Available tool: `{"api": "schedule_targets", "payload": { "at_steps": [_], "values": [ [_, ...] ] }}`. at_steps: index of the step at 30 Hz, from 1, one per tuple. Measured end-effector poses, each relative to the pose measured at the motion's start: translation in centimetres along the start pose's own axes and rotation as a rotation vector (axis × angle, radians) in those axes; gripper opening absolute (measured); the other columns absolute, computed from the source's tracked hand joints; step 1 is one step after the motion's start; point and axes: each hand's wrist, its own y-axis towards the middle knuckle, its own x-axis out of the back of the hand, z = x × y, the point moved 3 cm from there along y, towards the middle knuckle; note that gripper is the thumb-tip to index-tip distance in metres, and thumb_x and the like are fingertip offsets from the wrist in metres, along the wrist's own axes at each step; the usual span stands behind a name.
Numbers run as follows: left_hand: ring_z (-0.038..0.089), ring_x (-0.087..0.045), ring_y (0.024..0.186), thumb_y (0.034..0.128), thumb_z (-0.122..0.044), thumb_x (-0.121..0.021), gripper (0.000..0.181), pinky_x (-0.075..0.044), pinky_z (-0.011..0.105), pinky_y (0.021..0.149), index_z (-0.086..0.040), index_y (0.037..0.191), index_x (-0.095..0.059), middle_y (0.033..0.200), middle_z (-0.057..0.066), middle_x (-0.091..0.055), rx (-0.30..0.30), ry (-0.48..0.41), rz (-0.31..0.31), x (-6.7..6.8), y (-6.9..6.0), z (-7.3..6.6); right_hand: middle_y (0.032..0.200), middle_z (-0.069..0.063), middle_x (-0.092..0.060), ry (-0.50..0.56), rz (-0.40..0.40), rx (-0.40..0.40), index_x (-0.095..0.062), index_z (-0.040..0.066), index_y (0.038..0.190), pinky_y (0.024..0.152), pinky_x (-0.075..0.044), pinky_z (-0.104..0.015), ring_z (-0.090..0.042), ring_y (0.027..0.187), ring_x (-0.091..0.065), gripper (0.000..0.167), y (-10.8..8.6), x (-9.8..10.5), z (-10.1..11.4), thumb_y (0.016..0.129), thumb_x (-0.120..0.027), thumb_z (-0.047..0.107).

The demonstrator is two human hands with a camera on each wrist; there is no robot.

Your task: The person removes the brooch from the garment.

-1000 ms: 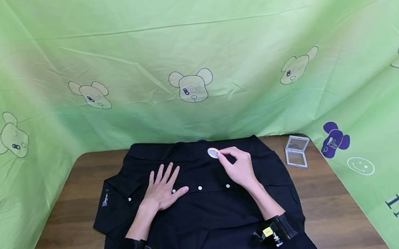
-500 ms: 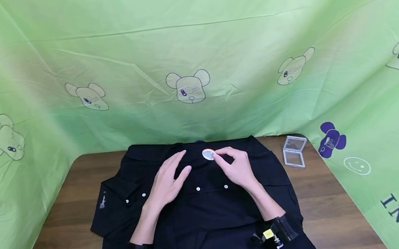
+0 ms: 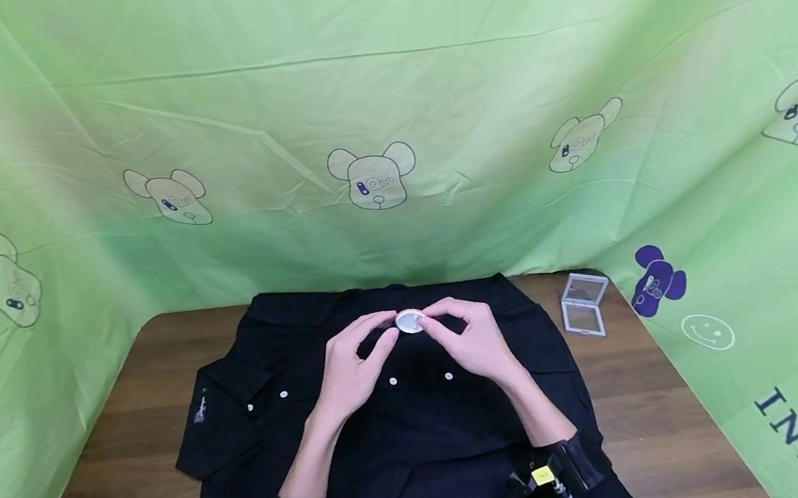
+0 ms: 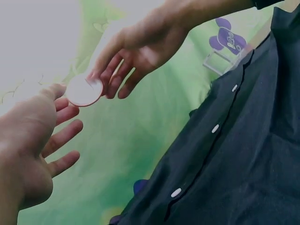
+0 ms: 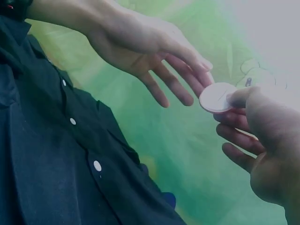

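Note:
A small round white disc (image 3: 408, 322) with a thin pinkish rim, perhaps a badge, is held above a dark shirt (image 3: 392, 426). My right hand (image 3: 477, 340) pinches its right edge between thumb and index finger; the other fingers spread below in the right wrist view. My left hand (image 3: 354, 364) is at the disc's left edge, its thumb and index fingertips touching or just beside it. Its remaining fingers extend loosely in the left wrist view. The shirt lies spread face up, with several white buttons (image 3: 393, 381) along its front.
An open clear case (image 3: 583, 305) stands on the wooden table (image 3: 663, 416) at the back right. Green printed cloth (image 3: 364, 102) hangs behind and at both sides. The shirt's short sleeve (image 3: 202, 422) bears a small white print.
My left hand has lifted off the shirt and moved right to the disc, its spread fingers drawing in towards the edge. The right hand, still pinching the disc, has shifted slightly.

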Motion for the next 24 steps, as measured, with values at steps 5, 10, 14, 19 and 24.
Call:
{"api": "schedule_targets", "payload": {
  "at_steps": [5,10,14,19,24],
  "values": [
    [0.021,-0.082,0.106,0.1041,-0.014,-0.083,0.023,-0.065,0.038,0.097,-0.014,0.127,-0.085,0.116,0.001,-0.087,0.009,-0.036,-0.010,-0.04,-0.01,-0.33,0.105,-0.007,-0.088,0.005,0.037,0.017,-0.089,0.012,0.105,0.093,-0.067,-0.041,-0.020,0.100,-0.083,0.008,-0.11,-0.11,0.28,0.100,-0.085,0.007],
    [0.018,-0.081,0.098,0.1032,-0.014,-0.084,0.013,-0.063,0.024,0.092,-0.017,0.116,-0.087,0.106,-0.001,-0.087,0.021,-0.041,-0.011,-0.08,0.09,-0.28,0.103,-0.007,-0.088,0.013,0.063,0.051,-0.089,0.011,0.104,0.093,-0.066,-0.031,-0.024,0.099,-0.083,0.007,-0.01,-0.31,0.56,0.101,-0.085,0.007],
    [0.017,-0.081,0.096,0.1031,-0.013,-0.084,0.008,-0.067,0.036,0.089,-0.015,0.111,-0.087,0.103,0.000,-0.087,0.018,-0.035,-0.013,-0.03,0.11,-0.17,0.103,-0.009,-0.087,0.021,0.083,0.068,-0.088,0.010,0.104,0.093,-0.062,-0.020,-0.022,0.099,-0.082,0.008,0.00,-0.47,0.67,0.100,-0.084,0.004],
    [0.017,-0.082,0.095,0.1033,-0.012,-0.084,0.007,-0.067,0.047,0.089,-0.014,0.109,-0.087,0.103,0.001,-0.087,0.021,-0.032,-0.024,0.06,0.02,0.02,0.103,-0.009,-0.087,0.024,0.088,0.066,-0.088,0.010,0.104,0.093,-0.062,-0.019,-0.022,0.099,-0.082,0.008,-0.11,-0.59,0.80,0.100,-0.084,0.005],
    [0.017,-0.082,0.093,0.1027,-0.012,-0.084,0.006,-0.066,0.035,0.089,-0.014,0.108,-0.087,0.102,0.002,-0.088,0.026,-0.040,-0.057,0.21,-0.06,0.03,0.110,-0.010,-0.087,0.021,0.088,0.092,-0.087,0.010,0.112,0.099,-0.062,-0.024,-0.017,0.105,-0.081,0.013,-0.27,-0.72,1.05,0.101,-0.083,0.004]
  ]
}}
